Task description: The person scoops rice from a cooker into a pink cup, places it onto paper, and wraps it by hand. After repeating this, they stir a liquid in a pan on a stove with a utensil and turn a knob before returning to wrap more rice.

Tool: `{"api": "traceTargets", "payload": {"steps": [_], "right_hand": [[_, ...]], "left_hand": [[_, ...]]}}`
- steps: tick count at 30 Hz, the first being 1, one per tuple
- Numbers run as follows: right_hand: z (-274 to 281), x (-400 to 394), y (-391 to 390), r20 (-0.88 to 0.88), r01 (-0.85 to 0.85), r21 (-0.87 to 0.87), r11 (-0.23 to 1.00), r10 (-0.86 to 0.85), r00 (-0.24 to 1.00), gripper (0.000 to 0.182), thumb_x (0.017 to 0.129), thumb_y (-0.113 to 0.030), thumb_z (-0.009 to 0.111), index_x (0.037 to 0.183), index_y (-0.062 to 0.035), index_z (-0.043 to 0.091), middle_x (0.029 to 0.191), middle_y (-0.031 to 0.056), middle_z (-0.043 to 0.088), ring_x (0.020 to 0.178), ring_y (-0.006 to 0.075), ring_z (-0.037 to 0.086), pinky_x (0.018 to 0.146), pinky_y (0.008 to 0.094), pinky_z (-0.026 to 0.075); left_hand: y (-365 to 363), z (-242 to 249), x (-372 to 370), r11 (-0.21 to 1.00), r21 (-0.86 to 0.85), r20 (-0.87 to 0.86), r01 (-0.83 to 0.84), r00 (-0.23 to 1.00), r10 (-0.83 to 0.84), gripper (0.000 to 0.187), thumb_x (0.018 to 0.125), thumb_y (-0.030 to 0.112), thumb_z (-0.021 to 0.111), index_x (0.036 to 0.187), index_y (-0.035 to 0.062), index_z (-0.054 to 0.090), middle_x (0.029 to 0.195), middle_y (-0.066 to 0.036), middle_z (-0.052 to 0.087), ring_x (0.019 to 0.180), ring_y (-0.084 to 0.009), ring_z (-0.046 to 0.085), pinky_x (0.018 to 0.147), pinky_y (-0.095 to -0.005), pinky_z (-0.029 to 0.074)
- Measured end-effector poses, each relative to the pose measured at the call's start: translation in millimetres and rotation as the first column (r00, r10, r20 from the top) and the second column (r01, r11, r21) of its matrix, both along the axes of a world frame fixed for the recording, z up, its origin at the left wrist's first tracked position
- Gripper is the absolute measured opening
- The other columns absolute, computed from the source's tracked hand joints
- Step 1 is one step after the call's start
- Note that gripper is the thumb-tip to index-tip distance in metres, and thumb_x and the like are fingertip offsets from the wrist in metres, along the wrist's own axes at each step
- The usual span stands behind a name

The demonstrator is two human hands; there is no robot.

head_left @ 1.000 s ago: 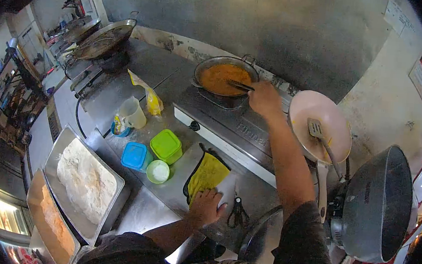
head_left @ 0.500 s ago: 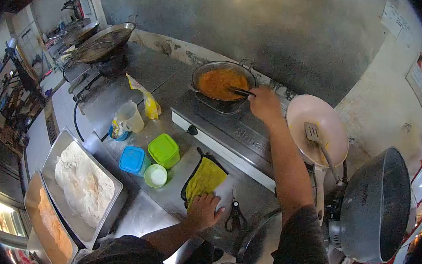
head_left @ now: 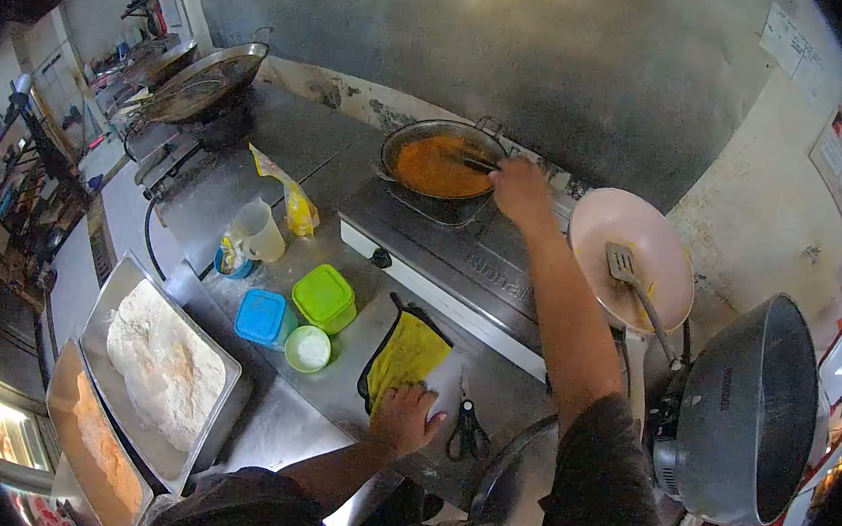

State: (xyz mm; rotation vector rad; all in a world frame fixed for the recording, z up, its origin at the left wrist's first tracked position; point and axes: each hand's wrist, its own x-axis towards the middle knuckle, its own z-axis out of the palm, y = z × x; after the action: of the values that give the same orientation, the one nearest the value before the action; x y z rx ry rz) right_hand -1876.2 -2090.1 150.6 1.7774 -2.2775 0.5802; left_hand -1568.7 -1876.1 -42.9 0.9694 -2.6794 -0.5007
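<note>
My right hand [head_left: 524,190] is closed round the end of dark tongs [head_left: 476,163], whose far ends reach into orange-red food in a two-handled wok [head_left: 417,195]. The wok sits on a steel gas stove [head_left: 500,280] against the wall. My left hand [head_left: 405,420] lies flat, fingers stretched out, on the lower edge of a yellow cloth with black trim [head_left: 407,354]. Beside that hand, on the steel counter, are black-handled scissors [head_left: 468,432]. Left of the cloth stand a green-lidded tub [head_left: 324,295], a blue-lidded tub [head_left: 262,316] and a small green cup of white contents [head_left: 307,350].
A pink pan [head_left: 635,222] holding a slotted spatula [head_left: 633,282] is right of the stove, near a large dark pot [head_left: 743,411]. Trays of white flour [head_left: 167,366] and orange coating [head_left: 95,440] stand at left. A plastic jug [head_left: 259,232] and yellow packet [head_left: 296,207] are behind the tubs.
My right hand has moved slightly left and up over the wok's edge, swinging the tongs within the food. My left hand stays on the cloth.
</note>
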Motion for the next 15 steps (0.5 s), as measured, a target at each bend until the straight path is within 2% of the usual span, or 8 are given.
{"api": "traceTargets", "payload": {"steps": [3,6,9,12,15], "right_hand": [[-13,7,-6,-0.009,-0.114,-0.009,0.993,0.114,0.993,0.033,0.097,-0.029,0.058,0.106,0.0005,0.07,0.106,0.0228,0.068,0.109,0.0397,0.063,0.092,0.0495,0.053],[-14,8,6,0.088,-0.234,-0.089,0.968,0.242,0.966,0.031,0.097,-0.029,0.058,0.104,-0.0013,0.071,0.107,0.0237,0.068,0.106,0.041,0.064,0.093,0.0507,0.052],[0,6,25,0.11,-0.315,-0.1,0.944,0.325,0.939,0.029,0.094,-0.029,0.061,0.1,-0.0027,0.073,0.105,0.0224,0.07,0.103,0.0412,0.065,0.091,0.052,0.052],[34,4,53,0.11,-0.267,0.033,0.963,0.262,0.959,0.029,0.09,-0.028,0.062,0.099,-0.0036,0.074,0.103,0.0201,0.071,0.099,0.0393,0.068,0.091,0.0515,0.053],[52,-5,69,-0.058,-0.141,0.081,0.987,0.146,0.988,0.029,0.089,-0.027,0.061,0.1,-0.004,0.074,0.103,0.0174,0.072,0.097,0.0381,0.069,0.089,0.0499,0.055]], "left_hand": [[0,-6,0,0.997,-0.077,-0.042,0.001,0.999,-0.004,0.046,0.093,0.043,0.062,0.119,0.0052,0.062,0.113,-0.019,0.061,0.105,-0.0374,0.059,0.089,-0.0524,0.044],[-1,-7,-1,1.0,-0.025,0.022,-0.001,1.0,0.002,0.045,0.093,0.043,0.061,0.117,0.0053,0.063,0.115,-0.019,0.061,0.106,-0.0376,0.059,0.089,-0.0536,0.045],[1,-13,0,0.991,-0.134,-0.072,-0.02,0.997,0.01,0.044,0.092,0.043,0.062,0.115,0.0057,0.064,0.113,-0.018,0.062,0.105,-0.0364,0.059,0.086,-0.0534,0.045],[-1,-2,1,0.994,-0.112,-0.057,-0.002,0.998,-0.004,0.044,0.092,0.043,0.062,0.115,0.0062,0.065,0.113,-0.017,0.062,0.104,-0.0355,0.059,0.086,-0.0515,0.045],[-3,-5,1,0.987,-0.163,-0.069,0.002,0.998,-0.013,0.045,0.092,0.043,0.061,0.115,0.0038,0.064,0.109,-0.016,0.06,0.1,-0.0322,0.058,0.083,-0.0475,0.044]]}}
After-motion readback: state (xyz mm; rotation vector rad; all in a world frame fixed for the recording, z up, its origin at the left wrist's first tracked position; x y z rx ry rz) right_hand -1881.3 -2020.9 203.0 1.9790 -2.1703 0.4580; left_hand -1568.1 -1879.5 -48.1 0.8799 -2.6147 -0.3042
